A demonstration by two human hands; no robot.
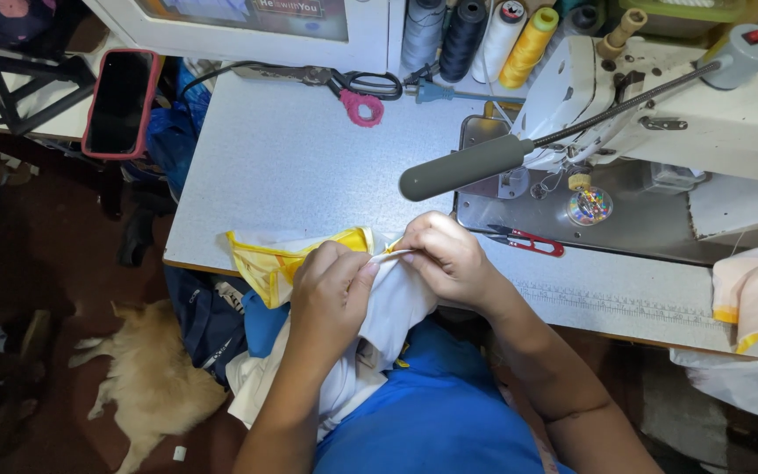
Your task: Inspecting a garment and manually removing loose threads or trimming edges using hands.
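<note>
A white cloth with yellow trim (265, 259) lies over the near edge of the sewing table (291, 167) and hangs into my lap. My left hand (331, 294) is closed on a bunched fold of the white cloth. My right hand (445, 254) pinches the cloth's thin edge just to the right of it, fingertips almost touching the left hand. Both hands sit at the table's front edge, in front of the white sewing machine (660, 114).
Red thread snips (528, 240) lie by my right hand on the machine's metal bed. Scissors with a pink tie (366, 92), thread cones (475, 35) and a phone (120, 101) sit at the back. More cloth (752, 294) hangs at right. A furry animal (146, 377) lies on the floor.
</note>
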